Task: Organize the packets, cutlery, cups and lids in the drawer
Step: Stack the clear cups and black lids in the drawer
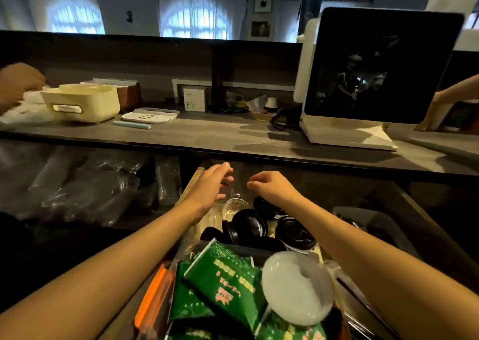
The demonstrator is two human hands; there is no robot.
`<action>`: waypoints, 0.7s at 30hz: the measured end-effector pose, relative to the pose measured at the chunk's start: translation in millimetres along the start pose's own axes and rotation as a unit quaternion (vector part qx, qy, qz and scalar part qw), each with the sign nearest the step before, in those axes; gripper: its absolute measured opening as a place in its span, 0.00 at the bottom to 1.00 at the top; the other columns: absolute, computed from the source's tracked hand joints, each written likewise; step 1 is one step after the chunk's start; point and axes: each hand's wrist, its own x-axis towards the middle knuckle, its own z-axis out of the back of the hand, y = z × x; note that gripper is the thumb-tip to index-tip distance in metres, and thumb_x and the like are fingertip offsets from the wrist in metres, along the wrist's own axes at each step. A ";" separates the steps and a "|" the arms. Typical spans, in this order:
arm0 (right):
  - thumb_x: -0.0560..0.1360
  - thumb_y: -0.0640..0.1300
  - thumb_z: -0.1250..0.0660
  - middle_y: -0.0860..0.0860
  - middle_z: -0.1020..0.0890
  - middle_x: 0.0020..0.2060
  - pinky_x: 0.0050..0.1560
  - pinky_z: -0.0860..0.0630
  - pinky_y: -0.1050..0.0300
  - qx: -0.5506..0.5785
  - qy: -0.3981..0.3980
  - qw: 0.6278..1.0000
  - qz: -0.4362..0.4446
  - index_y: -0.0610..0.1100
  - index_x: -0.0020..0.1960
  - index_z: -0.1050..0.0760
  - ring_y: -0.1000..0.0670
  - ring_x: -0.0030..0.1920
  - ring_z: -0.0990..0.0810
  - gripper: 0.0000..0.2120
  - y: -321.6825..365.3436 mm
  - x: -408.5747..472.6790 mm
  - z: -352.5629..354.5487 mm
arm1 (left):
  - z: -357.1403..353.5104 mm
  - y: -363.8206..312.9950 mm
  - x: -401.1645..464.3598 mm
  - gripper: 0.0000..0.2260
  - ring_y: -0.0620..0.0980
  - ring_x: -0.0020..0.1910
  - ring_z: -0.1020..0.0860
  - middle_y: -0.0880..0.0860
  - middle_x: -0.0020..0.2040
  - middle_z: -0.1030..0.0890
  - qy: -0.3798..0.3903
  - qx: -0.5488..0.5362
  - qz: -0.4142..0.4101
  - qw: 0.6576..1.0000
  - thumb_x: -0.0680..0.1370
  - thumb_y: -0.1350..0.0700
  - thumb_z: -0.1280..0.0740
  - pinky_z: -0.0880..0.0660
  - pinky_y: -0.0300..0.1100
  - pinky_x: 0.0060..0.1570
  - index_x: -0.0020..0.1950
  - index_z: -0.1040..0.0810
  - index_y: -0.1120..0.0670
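Both the left hand (211,184) and right hand (269,185) are held loosely spread and empty, with black lids (248,227) and green packets (223,285) seen nearer than them in the drawer (190,184).

drawer (414,210): black lids (248,225), green packets (223,285), clear cup (234,206) | countertop (207,134): cream bin (83,103), monitor (375,67)

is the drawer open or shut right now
Open. The drawer is pulled out below the counter, exposing green packets and black lids; both hands hover over it.

Both forearms bare, no sleeves/rings; left hand (210,184), right hand (272,184).
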 end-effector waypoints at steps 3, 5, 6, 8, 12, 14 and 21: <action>0.78 0.49 0.33 0.47 0.23 0.65 0.62 0.29 0.58 -0.051 0.054 0.997 0.010 0.43 0.70 0.28 0.49 0.64 0.24 0.23 -1.0 29.9 -11.3 | 11.0 13.6 30.7 0.14 0.55 0.63 0.25 0.54 0.55 0.22 0.009 0.018 0.024 1.000 0.86 0.46 0.47 0.29 0.53 0.66 0.58 0.24 0.51; 0.79 0.47 0.35 0.46 0.26 0.69 0.65 0.31 0.57 -0.073 0.086 0.994 0.012 0.42 0.74 0.33 0.47 0.68 0.27 0.24 -4.6 47.0 -19.4 | 16.4 21.0 47.2 0.16 0.56 0.66 0.26 0.55 0.59 0.22 0.015 0.005 0.040 0.999 0.85 0.45 0.46 0.30 0.51 0.66 0.62 0.25 0.51; 0.80 0.47 0.35 0.45 0.28 0.70 0.67 0.31 0.55 -0.086 0.100 0.991 0.011 0.41 0.75 0.35 0.46 0.69 0.28 0.25 -7.7 54.8 -23.6 | 17.9 24.2 53.1 0.17 0.56 0.68 0.27 0.55 0.62 0.23 0.019 -0.012 0.046 0.999 0.85 0.44 0.46 0.31 0.52 0.67 0.65 0.26 0.52; 0.80 0.47 0.36 0.43 0.30 0.72 0.67 0.31 0.54 -0.117 0.117 0.986 0.007 0.40 0.77 0.39 0.45 0.70 0.29 0.28 -14.2 68.7 -32.3 | 19.9 31.3 63.1 0.21 0.56 0.71 0.29 0.56 0.70 0.27 0.019 -0.051 0.045 0.998 0.85 0.44 0.46 0.33 0.53 0.70 0.73 0.30 0.54; 0.78 0.47 0.32 0.46 0.30 0.72 0.63 0.30 0.58 -0.134 0.116 0.984 0.024 0.44 0.77 0.41 0.47 0.69 0.29 0.32 -20.1 90.3 -50.9 | 22.5 40.7 70.2 0.23 0.57 0.73 0.31 0.58 0.74 0.31 -0.030 -0.119 0.042 0.992 0.85 0.45 0.47 0.34 0.54 0.72 0.77 0.36 0.55; 0.76 0.45 0.30 0.47 0.26 0.69 0.60 0.29 0.59 -0.164 0.147 0.973 0.066 0.46 0.76 0.38 0.48 0.66 0.26 0.31 -20.0 97.1 -58.5 | 23.3 42.0 70.1 0.23 0.58 0.73 0.32 0.59 0.75 0.32 -0.042 -0.143 0.040 0.988 0.86 0.46 0.46 0.34 0.54 0.72 0.78 0.37 0.55; 0.76 0.44 0.30 0.46 0.17 0.49 0.48 0.29 0.61 -0.253 0.098 0.950 0.157 0.41 0.55 0.18 0.48 0.51 0.20 0.11 -23.1 99.2 -52.7 | 22.4 44.2 68.2 0.23 0.56 0.76 0.35 0.57 0.77 0.35 -0.047 -0.142 0.010 0.989 0.86 0.46 0.46 0.37 0.50 0.74 0.79 0.39 0.54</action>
